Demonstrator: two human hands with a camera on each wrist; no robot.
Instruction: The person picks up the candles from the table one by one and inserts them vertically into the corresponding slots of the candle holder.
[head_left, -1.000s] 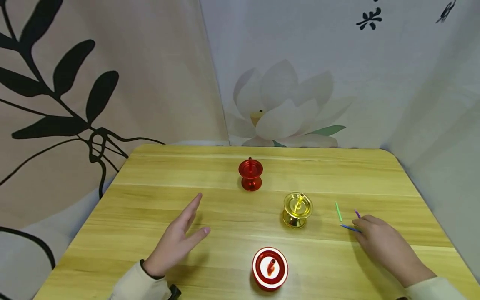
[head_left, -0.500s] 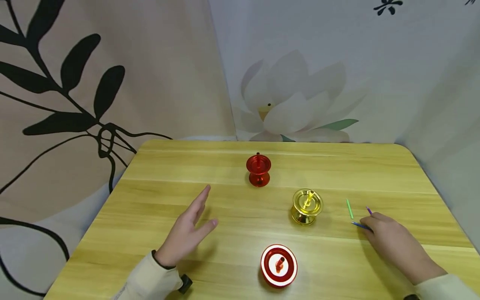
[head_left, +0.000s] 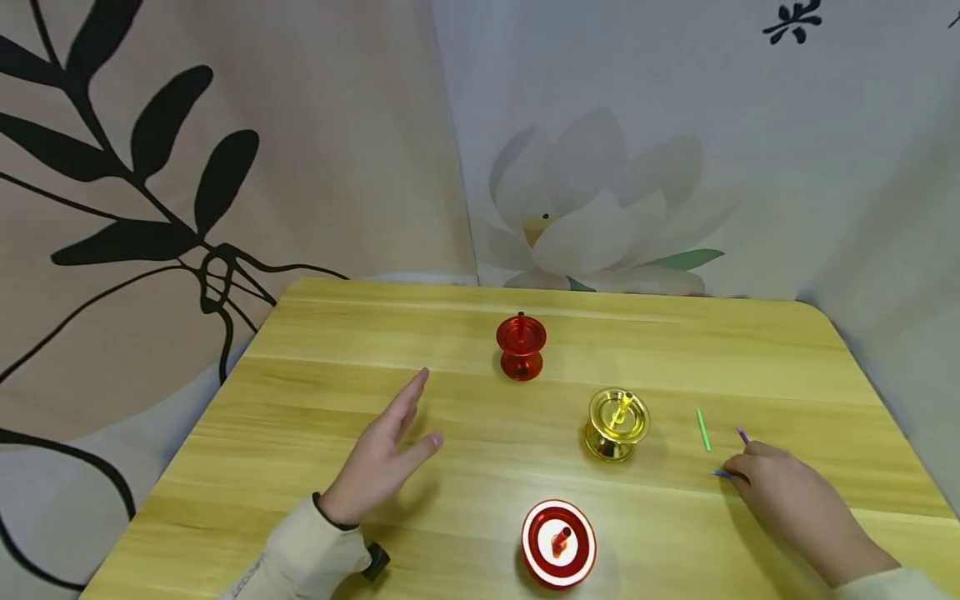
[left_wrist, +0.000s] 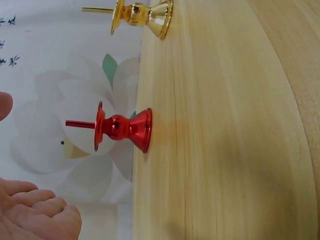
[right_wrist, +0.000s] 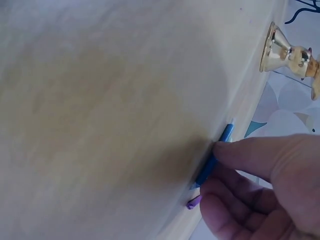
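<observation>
There it was, the slim blue candle (right_wrist: 215, 160), pinched in the right hand (head_left: 798, 504)! The thumb pressed along its middle, the other fingers curled in behind, and one end poked out past the grip toward the gold candlestick (head_left: 617, 425), which stood upright to the grip's left. Whether the candle touched the wooden tabletop (head_left: 457, 517) could not be made out.

And this was a tight spot: the purple candle (head_left: 742, 434) lay just beyond those fingers, partly hidden by the hand, so a straight rise looked wiser than any sideways sweep. The green candle (head_left: 703, 430) lay left of the grip and a little farther off, close enough to catch a careless knuckle. A light, even squeeze near the middle seemed the right touch; something this thin would likely roll or snap under a hard one.

Over to the left hand (head_left: 386, 467), well left of that grip: fingers straight, thumb spread, nothing held. Between the two hands the field was set, the far red candlestick (head_left: 521, 348) beyond the grip and to its left, the red-and-white candlestick (head_left: 558, 544) left and nearer the person. A steady wrist, above all, was what this pinch called for!
</observation>
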